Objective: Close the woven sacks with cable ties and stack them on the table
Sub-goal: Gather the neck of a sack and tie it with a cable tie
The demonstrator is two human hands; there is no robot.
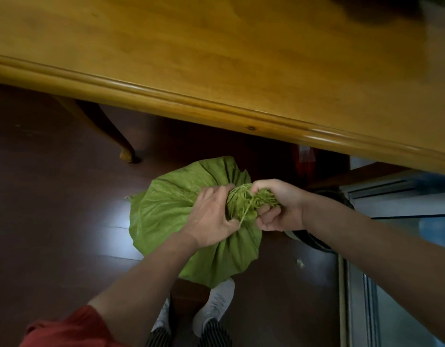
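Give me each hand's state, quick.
Left hand: grips the gathered neck of the green sack.
Right hand: grips the sack's frayed mouth.

Head camera: single wide-angle view.
Looks forward and steeply down, across the table (216, 58) edge onto the floor (53, 209) just beside it.

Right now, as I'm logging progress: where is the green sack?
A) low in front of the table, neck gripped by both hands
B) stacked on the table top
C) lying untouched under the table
A: the green sack sits low over the floor, in front of the table, and the left hand and right hand both grip its bunched neck.
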